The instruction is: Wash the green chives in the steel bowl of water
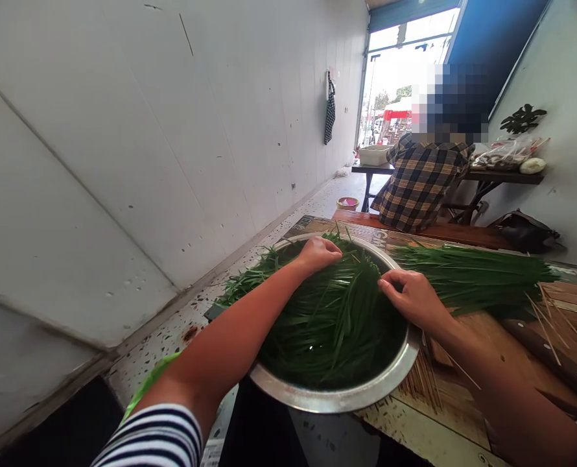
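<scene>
A wide steel basin [337,401] stands at the table's edge, filled with long green garlic chives [312,324]. Over its far side, my left hand [317,254] is closed, its fingertips pinching at the chives. My right hand [408,295] is closed at the basin's right rim, thumb and fingers pinched at the edge of a gathered bunch of chives [361,279]. Whether a thin skewer lies between the fingertips is too small to tell. To the right, a flat layer of chives [473,272] lies across the table, with several loose bamboo skewers [546,318] beside its end.
More bamboo skewers [422,383] lie under my right wrist. A knife handle [546,347] rests on a wooden board [487,334]. A person in a plaid shirt [422,178] sits on a bench [448,232] ahead. A white wall [172,162] runs along the left.
</scene>
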`<state>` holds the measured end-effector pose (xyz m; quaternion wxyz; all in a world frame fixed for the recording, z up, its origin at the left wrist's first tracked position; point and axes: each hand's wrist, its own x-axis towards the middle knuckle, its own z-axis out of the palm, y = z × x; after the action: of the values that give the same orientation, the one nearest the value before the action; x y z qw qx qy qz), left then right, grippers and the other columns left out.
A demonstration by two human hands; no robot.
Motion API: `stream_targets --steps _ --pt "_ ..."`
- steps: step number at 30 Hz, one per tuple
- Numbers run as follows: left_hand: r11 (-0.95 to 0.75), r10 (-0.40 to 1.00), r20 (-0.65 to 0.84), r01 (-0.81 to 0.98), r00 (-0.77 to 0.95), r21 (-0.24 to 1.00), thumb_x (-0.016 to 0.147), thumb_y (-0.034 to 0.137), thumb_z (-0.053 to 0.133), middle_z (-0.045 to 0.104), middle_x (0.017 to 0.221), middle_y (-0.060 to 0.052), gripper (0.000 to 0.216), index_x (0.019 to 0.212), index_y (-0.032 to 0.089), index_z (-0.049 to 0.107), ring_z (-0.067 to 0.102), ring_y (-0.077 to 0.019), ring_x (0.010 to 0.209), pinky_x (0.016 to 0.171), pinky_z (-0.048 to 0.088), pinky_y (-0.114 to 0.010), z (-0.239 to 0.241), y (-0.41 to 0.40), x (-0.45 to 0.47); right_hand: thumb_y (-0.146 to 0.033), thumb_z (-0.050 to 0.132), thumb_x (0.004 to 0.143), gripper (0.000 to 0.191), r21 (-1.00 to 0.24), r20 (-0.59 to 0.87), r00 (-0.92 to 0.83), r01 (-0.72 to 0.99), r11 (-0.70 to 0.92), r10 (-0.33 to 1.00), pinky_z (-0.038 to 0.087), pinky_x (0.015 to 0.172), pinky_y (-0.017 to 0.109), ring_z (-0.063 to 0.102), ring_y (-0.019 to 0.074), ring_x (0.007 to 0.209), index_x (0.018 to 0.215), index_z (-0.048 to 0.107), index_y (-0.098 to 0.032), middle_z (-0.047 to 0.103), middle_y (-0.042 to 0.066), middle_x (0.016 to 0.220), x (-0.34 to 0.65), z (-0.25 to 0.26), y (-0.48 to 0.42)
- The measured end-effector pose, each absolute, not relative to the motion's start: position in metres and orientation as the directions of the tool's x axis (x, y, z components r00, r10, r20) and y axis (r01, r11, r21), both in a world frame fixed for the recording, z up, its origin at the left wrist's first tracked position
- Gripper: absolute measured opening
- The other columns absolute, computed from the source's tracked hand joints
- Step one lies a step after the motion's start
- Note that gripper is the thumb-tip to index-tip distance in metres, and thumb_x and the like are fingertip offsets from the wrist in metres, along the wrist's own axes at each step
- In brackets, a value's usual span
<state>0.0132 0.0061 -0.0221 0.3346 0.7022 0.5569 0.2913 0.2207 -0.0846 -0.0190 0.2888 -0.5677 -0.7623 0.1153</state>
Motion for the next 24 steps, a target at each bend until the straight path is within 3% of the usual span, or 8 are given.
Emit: stream_targets --steps 5,12,16,20,24 --pt "-0.106 0.982 0.007 0.519 0.188 0.848 0.064 0.019 0.06 0.066 0.069 -0.003 0.021 0.081 0.011 0.069 0.053 -0.0076 0.059 0.056 0.041 -0.018 -0.023 0.006 0.017 -0.033 0.046 0.077 0.027 -0.512 0.321 -0.183 0.792 0.333 0.929 0.039 0.06 0.025 0.056 0.0138 0.061 0.066 0.066 -0.018 0.067 0.002 0.066 0.22 -0.02 -0.085" --pt "0.079 0.97 -0.134 0.257 0.204 0.963 0.066 0.014 0.061 0.067 0.075 -0.005 0.024 0.089 0.009 0.064 0.057 -0.0073 0.06 0.053 0.042 -0.018 -0.017 0.004 0.019 -0.032 0.046 0.077 0.027 -0.509 0.325 -0.18 0.794 0.332 0.928 0.039 0.061 0.025 0.055 0.0138 0.062 0.068 0.067 -0.018 0.067 0.003 0.067 0.222 -0.024 -0.084" --pt "0.017 0.977 -0.075 0.281 0.199 0.96 0.064 0.013 0.065 0.066 0.072 -0.004 0.027 0.091 0.009 0.068 0.054 -0.0063 0.058 0.057 0.044 -0.019 -0.02 0.002 0.017 -0.033 0.046 0.077 0.027 -0.507 0.32 -0.18 0.797 0.329 0.93 0.039 0.061 0.025 0.055 0.0138 0.062 0.068 0.067 -0.017 0.066 0.003 0.067 0.221 -0.021 -0.085" --pt "-0.032 0.972 -0.04 0.298 0.23 0.954 0.066 0.025 0.068 0.067 0.075 -0.004 0.028 0.091 0.01 0.07 0.053 -0.0064 0.059 0.058 0.044 -0.019 -0.024 0.011 0.015 -0.034 0.046 0.078 0.028 -0.481 0.33 -0.188 0.81 0.336 0.925 0.04 0.062 0.025 0.056 0.0144 0.063 0.069 0.068 -0.017 0.067 0.003 0.068 0.222 -0.026 -0.08" --pt "-0.067 0.981 -0.014 0.4 0.195 0.914 0.063 0.027 0.071 0.067 0.069 -0.004 0.025 0.082 0.01 0.072 0.054 -0.0082 0.061 0.061 0.045 -0.021 -0.015 0.02 0.024 -0.036 0.047 0.08 0.028 -0.459 0.386 -0.202 0.804 0.377 0.9 0.041 0.063 0.026 0.059 0.0156 0.067 0.078 0.07 -0.019 0.069 0.003 0.075 0.24 -0.039 -0.072"
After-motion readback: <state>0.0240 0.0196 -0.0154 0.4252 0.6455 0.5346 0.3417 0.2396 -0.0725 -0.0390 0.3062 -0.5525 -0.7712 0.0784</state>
